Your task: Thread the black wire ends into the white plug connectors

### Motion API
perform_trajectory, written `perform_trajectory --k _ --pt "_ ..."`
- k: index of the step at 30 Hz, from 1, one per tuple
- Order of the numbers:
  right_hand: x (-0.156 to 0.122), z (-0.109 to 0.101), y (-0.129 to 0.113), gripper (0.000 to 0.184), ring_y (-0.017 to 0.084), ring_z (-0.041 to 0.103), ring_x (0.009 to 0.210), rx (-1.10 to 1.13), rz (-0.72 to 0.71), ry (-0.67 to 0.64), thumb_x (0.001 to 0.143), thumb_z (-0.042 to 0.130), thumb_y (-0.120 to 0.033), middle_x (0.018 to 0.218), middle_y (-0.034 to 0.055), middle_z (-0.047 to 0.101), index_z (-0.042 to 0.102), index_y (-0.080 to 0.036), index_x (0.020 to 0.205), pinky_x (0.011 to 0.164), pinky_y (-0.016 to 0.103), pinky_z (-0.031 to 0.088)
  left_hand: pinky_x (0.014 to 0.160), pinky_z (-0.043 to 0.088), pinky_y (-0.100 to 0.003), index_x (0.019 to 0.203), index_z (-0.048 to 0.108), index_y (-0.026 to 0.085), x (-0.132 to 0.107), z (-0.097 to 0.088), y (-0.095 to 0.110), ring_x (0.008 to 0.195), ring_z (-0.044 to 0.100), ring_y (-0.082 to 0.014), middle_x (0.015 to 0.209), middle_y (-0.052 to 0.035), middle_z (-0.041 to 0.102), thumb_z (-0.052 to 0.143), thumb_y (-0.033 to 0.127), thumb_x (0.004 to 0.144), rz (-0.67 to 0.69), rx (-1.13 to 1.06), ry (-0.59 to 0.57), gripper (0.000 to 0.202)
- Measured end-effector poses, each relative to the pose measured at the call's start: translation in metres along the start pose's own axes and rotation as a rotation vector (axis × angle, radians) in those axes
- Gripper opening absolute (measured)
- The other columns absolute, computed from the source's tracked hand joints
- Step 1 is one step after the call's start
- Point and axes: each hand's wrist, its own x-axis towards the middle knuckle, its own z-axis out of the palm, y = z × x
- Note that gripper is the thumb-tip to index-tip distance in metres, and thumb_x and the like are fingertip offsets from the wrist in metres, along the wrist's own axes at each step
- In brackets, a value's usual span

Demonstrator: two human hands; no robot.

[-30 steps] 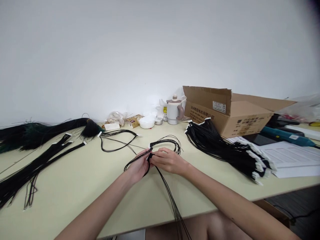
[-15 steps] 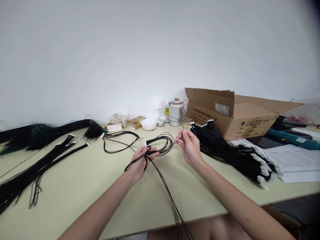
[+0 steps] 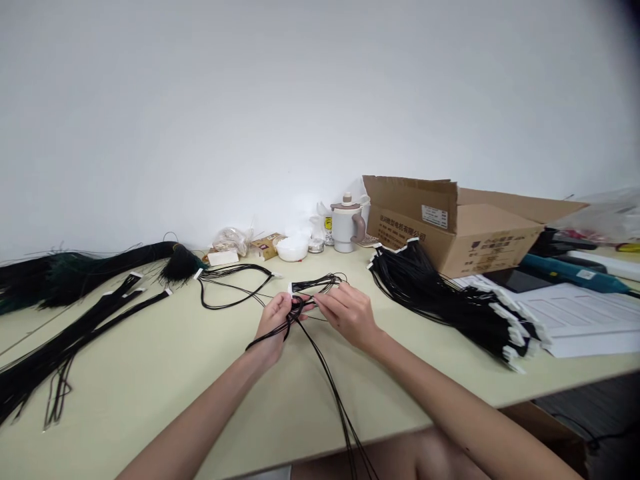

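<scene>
My left hand (image 3: 273, 327) is closed around a looped black wire harness (image 3: 300, 308), with one strand wrapped over the wrist side. A white connector (image 3: 290, 289) sticks up from the harness just above the thumb. Several loose wires (image 3: 330, 380) trail from this hand down over the table's front edge. Right beside it, my right hand (image 3: 349, 315) pinches a thin black wire at the harness; its fingertips partly hide the loops. Behind the left hand, another black harness with white ends (image 3: 260, 268) lies in a curve on the table.
Black wire bundles (image 3: 65, 340) lie at the left, with a thick dark bunch (image 3: 115, 260) behind. To the right rest a pile of connectored harnesses (image 3: 440, 300), an open cardboard box (image 3: 480, 240), papers (image 3: 560, 313) and a teal tool (image 3: 575, 272). A mug (image 3: 345, 227) and white bowl (image 3: 293, 249) stand at the back.
My right hand has come down and left to the harness, bringing the thin wire in toward my left hand. The left thumb has closed over the wires. The view has shifted slightly.
</scene>
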Motion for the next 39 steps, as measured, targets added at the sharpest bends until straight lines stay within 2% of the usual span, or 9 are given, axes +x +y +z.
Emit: perform_trajectory --k 6,17,29,39 --pt "-0.0003 0.0009 0.0008 0.007 0.01 0.034 0.059 0.001 0.0 0.013 0.079 0.055 -0.017 0.055 -0.0013 0.047 0.057 -0.017 0.072 0.055 0.024 0.025 0.069 0.045 -0.027 0.082 0.051 0.012 -0.0014 0.0028 0.001 0.088 0.06 -0.0194 0.103 -0.0106 0.06 0.057 0.044 0.068 -0.006 -0.003 -0.005 0.035" --pt "-0.0043 0.0016 0.0004 0.014 0.01 0.035 0.059 0.034 0.015 -0.073 0.084 0.048 -0.022 0.056 -0.0002 0.045 0.057 -0.019 0.074 0.055 0.026 0.024 0.071 0.046 -0.027 0.082 0.05 0.012 -0.0023 0.0028 0.0009 0.091 0.059 -0.0193 0.106 -0.0113 0.059 0.057 0.044 0.068 0.006 -0.026 0.011 0.036" --pt "-0.0038 0.0031 0.0003 0.012 0.011 0.034 0.059 0.034 0.036 -0.035 0.08 0.051 -0.019 0.056 -0.0002 0.047 0.056 -0.018 0.069 0.056 0.025 0.026 0.068 0.047 -0.026 0.083 0.051 0.011 -0.0028 0.004 0.0013 0.088 0.06 -0.0191 0.105 -0.012 0.059 0.055 0.042 0.071 0.02 -0.002 0.002 0.033" --pt "0.0 -0.0004 -0.0023 0.017 0.012 0.035 0.063 0.058 0.06 -0.166 0.083 0.043 -0.017 0.062 0.0017 0.049 0.054 -0.016 0.071 0.059 0.026 0.027 0.064 0.047 -0.023 0.082 0.052 0.011 -0.0026 0.0052 0.0036 0.085 0.061 -0.0181 0.102 -0.0121 0.06 0.056 0.045 0.069 0.027 0.037 0.034 0.036"
